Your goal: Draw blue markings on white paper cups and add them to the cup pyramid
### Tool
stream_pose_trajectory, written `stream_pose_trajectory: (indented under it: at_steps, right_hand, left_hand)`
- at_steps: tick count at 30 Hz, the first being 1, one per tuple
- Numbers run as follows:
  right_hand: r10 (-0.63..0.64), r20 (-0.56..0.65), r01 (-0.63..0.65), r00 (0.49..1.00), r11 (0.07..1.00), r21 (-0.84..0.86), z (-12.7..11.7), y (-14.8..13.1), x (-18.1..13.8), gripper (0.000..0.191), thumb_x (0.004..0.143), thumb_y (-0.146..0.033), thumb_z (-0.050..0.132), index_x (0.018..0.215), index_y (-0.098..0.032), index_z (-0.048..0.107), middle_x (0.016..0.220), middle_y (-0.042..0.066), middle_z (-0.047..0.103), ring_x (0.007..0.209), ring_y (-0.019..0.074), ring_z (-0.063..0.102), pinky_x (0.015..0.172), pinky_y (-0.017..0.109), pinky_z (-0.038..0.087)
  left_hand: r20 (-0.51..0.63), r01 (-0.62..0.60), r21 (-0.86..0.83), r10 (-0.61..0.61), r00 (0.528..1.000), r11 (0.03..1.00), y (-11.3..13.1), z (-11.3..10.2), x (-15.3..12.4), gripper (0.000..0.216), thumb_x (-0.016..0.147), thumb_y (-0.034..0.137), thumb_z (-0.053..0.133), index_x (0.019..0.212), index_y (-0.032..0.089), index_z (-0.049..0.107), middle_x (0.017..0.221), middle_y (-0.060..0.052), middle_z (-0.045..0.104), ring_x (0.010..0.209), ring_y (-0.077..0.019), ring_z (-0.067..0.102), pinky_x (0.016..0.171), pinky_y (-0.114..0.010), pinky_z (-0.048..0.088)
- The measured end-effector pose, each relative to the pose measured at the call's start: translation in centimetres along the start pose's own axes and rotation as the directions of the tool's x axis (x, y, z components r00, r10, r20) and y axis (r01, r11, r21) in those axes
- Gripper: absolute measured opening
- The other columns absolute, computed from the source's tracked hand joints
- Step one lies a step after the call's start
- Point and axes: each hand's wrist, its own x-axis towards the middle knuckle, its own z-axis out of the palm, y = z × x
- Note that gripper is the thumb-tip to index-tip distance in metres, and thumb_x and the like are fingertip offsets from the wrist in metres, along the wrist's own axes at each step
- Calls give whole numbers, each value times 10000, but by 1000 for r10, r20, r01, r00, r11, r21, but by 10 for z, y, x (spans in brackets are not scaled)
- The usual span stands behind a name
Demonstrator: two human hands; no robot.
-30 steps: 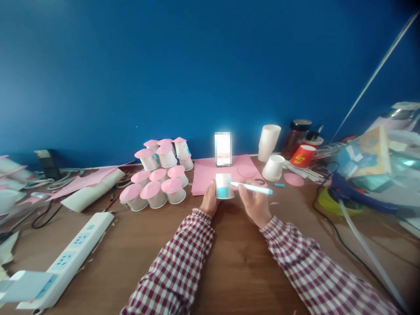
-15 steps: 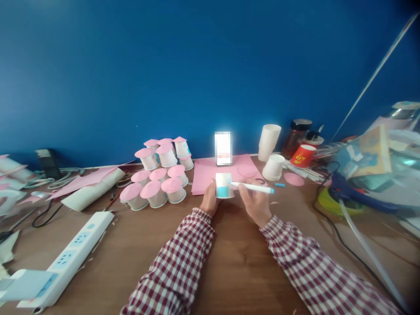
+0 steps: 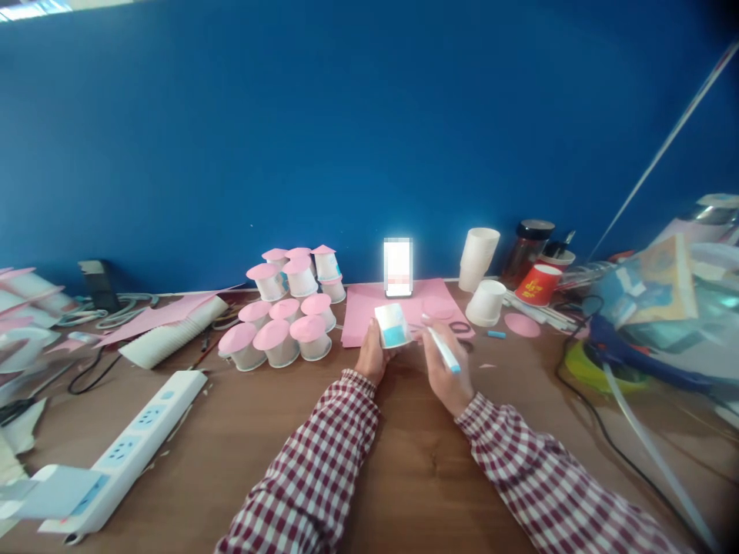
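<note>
In the head view, my left hand point(image 3: 374, 355) grips a small white paper cup point(image 3: 392, 325) with a blue patch on its side. The cup is upside down and tilted, its wider rim low. My right hand point(image 3: 447, 377) holds a white marker point(image 3: 443, 350) with a blue end, pinched in the fingers. The marker's tip end points up and left, a little apart from the cup. A small blue cap point(image 3: 496, 335) lies on the table to the right. Behind the hands, scissors point(image 3: 460, 328) rest by a pink paper sheet point(image 3: 361, 312).
Several upturned cups with pink cone tops point(image 3: 272, 336) stand at left. A phone point(image 3: 398, 265) stands upright on the pink paper. White cups point(image 3: 486, 302), a red cup point(image 3: 539, 285) and a dark-lidded jar point(image 3: 526, 250) are at right. A power strip point(image 3: 124, 454) lies front left.
The cup has tilted in my left hand. My right hand has drawn the marker back from the cup and turned it so its blue end points down toward me. The view has shifted slightly.
</note>
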Motion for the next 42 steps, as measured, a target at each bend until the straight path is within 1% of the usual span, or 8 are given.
stream_pose_trajectory:
  at_steps: [5, 10, 14, 20, 28, 34, 38, 42]
  right_hand:
    - [17, 50, -14, 999, 998, -67, 4, 3, -3, 260, 914, -276, 422, 1128, -185, 540, 1048, 90, 636, 953, 204, 600, 872, 382, 471]
    - [37, 44, -35, 998, 998, -50, 4, 6, -1, 281, 922, -298, 405, 1131, -170, 543, 1007, 92, 648, 928, 202, 603, 855, 376, 477]
    - [56, 2, -56, 998, 998, -35, 5, 10, 0, 291, 918, -310, 414, 1144, -169, 532, 1015, 93, 645, 920, 197, 605, 848, 359, 479]
    - [69, -51, -70, 996, 997, -24, 4, 14, 2, 301, 917, -324, 413, 1148, -170, 530, 1025, 96, 635, 947, 206, 599, 875, 371, 469]
    - [63, -27, -64, 998, 997, -42, 2, 14, 4, 324, 916, -318, 414, 1181, -167, 523, 1013, 101, 642, 929, 206, 611, 852, 385, 495]
    - [-99, -114, 88, 989, 992, -94, -7, 9, 11, 296, 907, -298, 438, 1135, -164, 572, 1131, 119, 612, 1069, 224, 565, 935, 410, 465]
    - [-137, -113, 122, 984, 984, -127, -12, 4, 13, 259, 907, -273, 435, 1080, -164, 594, 1056, 111, 640, 985, 214, 599, 875, 390, 494]
    - [-106, -89, 94, 990, 987, -131, -11, 1, 11, 202, 893, -278, 463, 1006, -167, 589, 937, 85, 652, 859, 188, 618, 773, 338, 521]
  left_hand:
    - [-14, -35, -89, 34, 999, 995, 1, 1, 1, 523, 871, 522, 358, 1072, 97, 586, 997, -150, 670, 966, -255, 620, 860, -398, 484]
    - [106, -51, -116, 64, 992, 992, 2, 2, 1, 398, 886, 377, 368, 1075, 98, 579, 1042, -129, 657, 1041, -247, 583, 921, -405, 452]
    - [128, -72, -119, 88, 988, 990, -2, -2, 1, 386, 874, 386, 421, 1104, 110, 561, 1098, -127, 633, 1092, -244, 550, 969, -411, 413]
    - [156, -46, 11, 44, 987, 999, -1, -2, -3, 424, 853, 437, 470, 1167, 157, 519, 1225, -133, 556, 1137, -248, 513, 952, -412, 418]
    - [184, -65, 95, 46, 982, 993, -1, -4, -2, 439, 840, 441, 492, 1210, 205, 485, 1257, -114, 526, 1127, -242, 511, 913, -405, 445]
    - [159, -124, 224, 89, 983, 967, -6, -6, 0, 455, 848, 472, 465, 1194, 177, 485, 1237, -120, 526, 1121, -230, 508, 939, -396, 430]
    - [188, -150, 358, 86, 978, 922, -9, -6, -1, 482, 844, 482, 462, 1223, 184, 451, 1208, -124, 531, 1062, -233, 534, 895, -407, 456]
    - [196, -240, 503, 161, 967, 831, -8, -6, -3, 457, 853, 482, 439, 1185, 172, 495, 1208, -115, 535, 1126, -239, 493, 972, -404, 396]
